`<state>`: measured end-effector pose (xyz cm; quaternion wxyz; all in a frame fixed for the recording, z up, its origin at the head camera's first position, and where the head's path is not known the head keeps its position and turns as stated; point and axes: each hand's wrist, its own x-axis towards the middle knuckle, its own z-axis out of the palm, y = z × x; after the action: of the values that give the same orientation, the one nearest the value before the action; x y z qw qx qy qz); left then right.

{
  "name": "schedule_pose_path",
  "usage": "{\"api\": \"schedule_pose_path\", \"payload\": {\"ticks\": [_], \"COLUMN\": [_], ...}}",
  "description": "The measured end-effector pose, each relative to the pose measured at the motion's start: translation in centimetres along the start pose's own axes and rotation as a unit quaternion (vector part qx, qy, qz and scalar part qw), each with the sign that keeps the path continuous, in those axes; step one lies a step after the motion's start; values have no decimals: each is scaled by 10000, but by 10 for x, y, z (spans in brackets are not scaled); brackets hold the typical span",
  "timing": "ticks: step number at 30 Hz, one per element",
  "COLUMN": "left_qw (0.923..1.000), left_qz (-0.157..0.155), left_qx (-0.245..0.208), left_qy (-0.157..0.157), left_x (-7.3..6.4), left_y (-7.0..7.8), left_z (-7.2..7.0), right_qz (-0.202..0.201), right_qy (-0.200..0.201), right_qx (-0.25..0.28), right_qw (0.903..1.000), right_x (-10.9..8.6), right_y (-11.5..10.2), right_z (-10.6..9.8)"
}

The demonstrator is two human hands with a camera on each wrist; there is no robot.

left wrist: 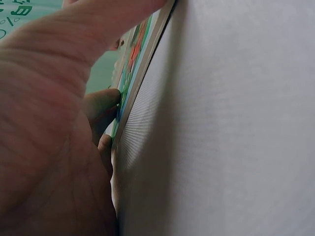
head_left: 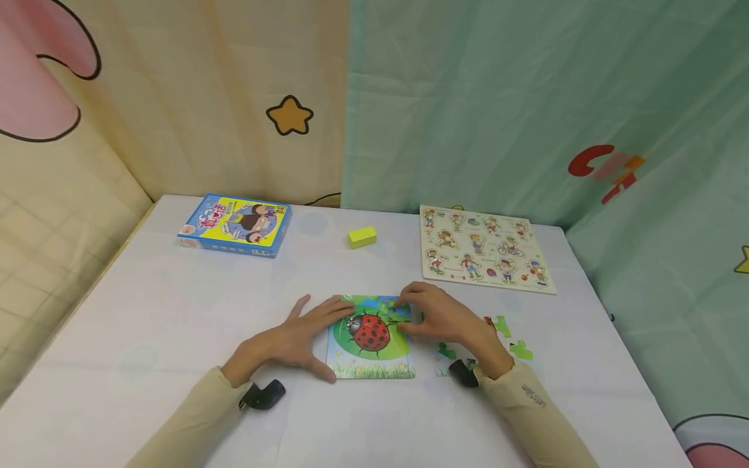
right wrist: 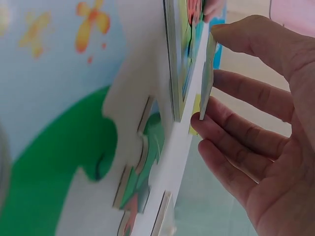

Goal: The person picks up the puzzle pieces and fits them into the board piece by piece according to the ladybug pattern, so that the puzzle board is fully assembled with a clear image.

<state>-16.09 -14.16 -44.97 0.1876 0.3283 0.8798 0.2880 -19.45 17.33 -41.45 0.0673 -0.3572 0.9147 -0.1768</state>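
Note:
A square ladybug jigsaw board [head_left: 367,370] lies flat on the white table in the head view. My left hand [head_left: 295,337] rests along its left side, thumb near the lower left corner and fingers on the upper left edge. Over the upper right part of the board is my right hand [head_left: 443,314]. In the right wrist view it pinches a thin puzzle piece [right wrist: 207,81] between thumb and fingers, held tilted above the board. Loose puzzle pieces [head_left: 521,351] lie to the right of the board, partly hidden under the right forearm.
A blue and yellow box [head_left: 240,224] lies at the back left. A small yellow-green block [head_left: 361,237] stands at the back middle. At the back right lies a wooden board with children's figures [head_left: 486,250]. Curtains [head_left: 456,117] hang behind the table.

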Motion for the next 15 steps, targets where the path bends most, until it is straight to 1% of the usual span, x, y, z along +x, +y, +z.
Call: {"api": "schedule_pose_path", "payload": {"ticks": [8, 11, 15], "left_qw": [10000, 10000, 10000], "left_qz": [3, 19, 5], "left_qx": [45, 44, 78], "left_qy": [-14, -23, -17], "left_x": [0, 0, 0], "left_y": [-1, -1, -1], "left_z": [0, 0, -1], "right_qz": [10, -21, -15], "right_qy": [-6, -71, -107], "right_qx": [-114, -224, -238], "right_qw": [9999, 9997, 9997], "right_x": [11, 12, 13], "right_y": [-8, -10, -11], "right_z": [5, 6, 6]}}
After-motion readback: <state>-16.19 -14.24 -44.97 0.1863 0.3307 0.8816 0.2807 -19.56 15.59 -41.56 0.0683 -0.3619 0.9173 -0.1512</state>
